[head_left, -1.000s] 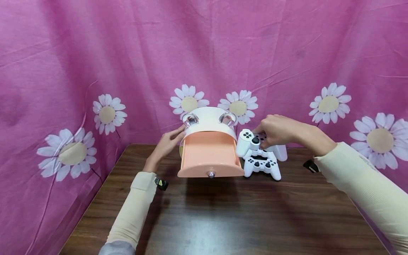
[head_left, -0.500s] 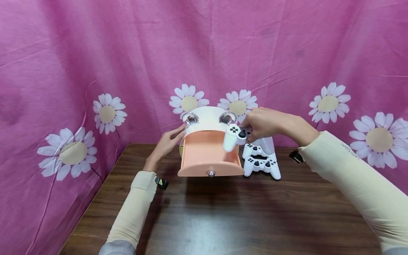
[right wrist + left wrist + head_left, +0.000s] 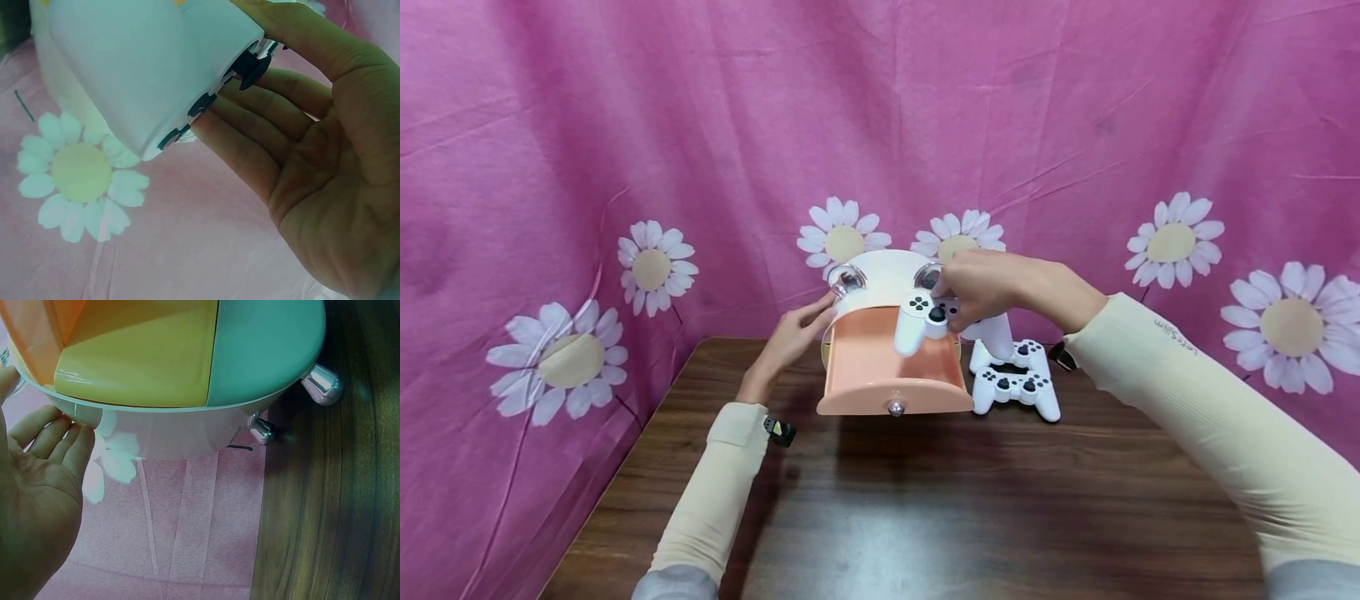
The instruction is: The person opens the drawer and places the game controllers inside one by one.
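A white rounded cabinet (image 3: 887,279) with two shiny ring-shaped eyes stands at the back of the table. Its top orange drawer (image 3: 850,398) is pulled out, with a silver knob on its front. My left hand (image 3: 792,340) rests on the cabinet's left side, fingers lightly bent and laid against the wall. My right hand (image 3: 988,286) pinches a white game controller (image 3: 912,333) over the open drawer. In the right wrist view, thumb and fingers hold the controller (image 3: 125,69) around its middle, black sticks toward the palm.
More white controllers (image 3: 1021,398) lie to the right of the cabinet, one behind the other. Under the orange drawer are closed yellow (image 3: 137,362) and teal (image 3: 269,350) drawers. The cabinet stands on metal feet (image 3: 322,384). Behind the table hangs a pink flowered cloth (image 3: 737,150).
My right hand has carried the controller leftward from above the other controllers to over the orange drawer. My left hand stays at the cabinet's side.
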### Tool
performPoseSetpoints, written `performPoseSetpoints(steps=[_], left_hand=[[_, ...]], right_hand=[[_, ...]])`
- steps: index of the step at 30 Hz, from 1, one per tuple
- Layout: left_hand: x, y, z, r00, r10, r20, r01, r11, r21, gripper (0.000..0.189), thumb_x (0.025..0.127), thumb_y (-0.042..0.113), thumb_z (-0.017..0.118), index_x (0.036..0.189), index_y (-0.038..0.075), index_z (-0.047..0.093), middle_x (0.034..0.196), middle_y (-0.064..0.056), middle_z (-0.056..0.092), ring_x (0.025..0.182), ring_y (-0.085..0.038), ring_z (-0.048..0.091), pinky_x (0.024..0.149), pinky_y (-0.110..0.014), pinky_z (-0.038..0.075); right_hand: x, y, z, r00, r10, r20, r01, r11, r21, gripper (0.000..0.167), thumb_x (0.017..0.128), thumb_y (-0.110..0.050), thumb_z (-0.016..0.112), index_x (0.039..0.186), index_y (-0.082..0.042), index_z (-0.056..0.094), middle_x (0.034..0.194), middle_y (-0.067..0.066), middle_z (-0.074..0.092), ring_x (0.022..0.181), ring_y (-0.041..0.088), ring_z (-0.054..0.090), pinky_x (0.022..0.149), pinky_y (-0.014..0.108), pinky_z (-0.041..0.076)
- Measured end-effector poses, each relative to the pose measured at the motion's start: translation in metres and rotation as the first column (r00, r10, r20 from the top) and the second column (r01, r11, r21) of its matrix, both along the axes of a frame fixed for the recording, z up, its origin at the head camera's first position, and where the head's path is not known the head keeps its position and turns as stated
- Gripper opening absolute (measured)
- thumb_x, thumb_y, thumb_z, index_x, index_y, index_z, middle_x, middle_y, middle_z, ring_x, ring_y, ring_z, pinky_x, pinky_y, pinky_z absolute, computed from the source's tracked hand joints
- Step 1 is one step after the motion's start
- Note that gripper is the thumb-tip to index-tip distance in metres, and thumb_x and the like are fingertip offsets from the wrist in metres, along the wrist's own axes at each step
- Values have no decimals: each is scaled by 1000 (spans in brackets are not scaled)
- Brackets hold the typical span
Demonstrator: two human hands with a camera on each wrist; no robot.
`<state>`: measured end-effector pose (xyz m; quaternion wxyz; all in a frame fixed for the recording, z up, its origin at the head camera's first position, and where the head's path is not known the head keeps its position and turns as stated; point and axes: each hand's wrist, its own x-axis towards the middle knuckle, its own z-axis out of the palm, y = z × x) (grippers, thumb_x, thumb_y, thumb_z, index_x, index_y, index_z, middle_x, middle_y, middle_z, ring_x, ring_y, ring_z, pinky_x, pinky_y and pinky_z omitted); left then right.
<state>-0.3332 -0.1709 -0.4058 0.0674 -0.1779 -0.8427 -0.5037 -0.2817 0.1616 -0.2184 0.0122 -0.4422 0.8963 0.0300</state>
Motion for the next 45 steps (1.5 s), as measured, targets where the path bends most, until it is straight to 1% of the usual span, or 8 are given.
performPoseSetpoints(steps=[4, 6, 12, 17, 21, 28, 35, 45], left_hand=[[0, -1, 0, 1000, -3, 1, 3, 1000, 9, 58, 105, 57, 61, 156, 29, 56, 163, 6, 52, 155, -25, 44, 130, -50, 34], [1, -1, 0, 1000, -3, 2, 3, 1000, 13, 59, 105, 57, 61, 156, 28, 56, 163, 6, 52, 155, -24, 45, 130, -49, 35], [0, -1, -1, 1000, 0, 1, 0, 1000, 8, 59, 106, 56, 61, 156, 27, 56, 162, 5, 52, 155, -25, 45, 129, -50, 36], [0, -1, 0, 1000, -1, -1, 1, 1000, 27, 53, 107, 49, 62, 155, 27, 57, 162, 5, 53, 155, -25, 45, 131, -49, 33], [0, 0, 1, 1000, 9, 15, -9, 1000, 28, 52, 108, 46, 63, 155, 26, 57, 162, 4, 53, 155, -23, 44, 131, -47, 33], [-1, 1, 3, 998, 5, 59, -5, 1000, 6, 51, 111, 30, 60, 158, 13, 51, 165, -6, 46, 157, -31, 40, 131, -50, 32], [0, 1, 0, 1000, -6, 31, 6, 1000, 26, 52, 110, 40, 61, 158, 22, 53, 164, 2, 49, 157, -25, 41, 132, -47, 32], [1, 1, -1, 1000, -5, 5, 5, 1000, 18, 58, 106, 53, 62, 156, 26, 56, 162, 2, 53, 154, -27, 46, 129, -51, 36]], right_hand=[[-1, -13, 3, 999, 14, -38, -13, 1000, 18, 16, 70, -19, 90, 78, -13, 77, 69, 1, 64, 73, 20, 48, 67, 34, 40], [-2, -20, 4, 998, 18, -55, -16, 999, 35, 16, 70, -21, 89, 79, -14, 78, 72, 1, 69, 69, 20, 50, 65, 34, 40], [-4, -37, 1, 1000, 17, -3, -17, 998, 62, 17, 72, -19, 88, 72, -14, 72, 63, -5, 57, 63, 17, 49, 57, 30, 40], [-3, -52, -2, 999, -17, 41, 13, 995, 97, 16, 75, -22, 90, 76, -15, 76, 68, -4, 59, 70, 19, 52, 62, 32, 45], [-3, -62, -6, 998, -34, 44, 29, 993, 114, 15, 75, -23, 91, 77, -16, 77, 71, -2, 64, 73, 20, 56, 65, 34, 49], [-4, -76, -15, 995, -72, 66, 62, 988, 138, 13, 77, -22, 89, 81, -17, 77, 84, 2, 70, 79, 19, 61, 68, 34, 53], [-7, -83, -24, 994, -73, 81, 61, 988, 143, 13, 79, -21, 88, 78, -15, 77, 81, 2, 67, 75, 18, 60, 66, 31, 51], [-11, -87, -38, 988, -120, 97, 101, 979, 176, 17, 82, -24, 88, 89, -12, 78, 87, 3, 70, 79, 19, 64, 69, 30, 56]])
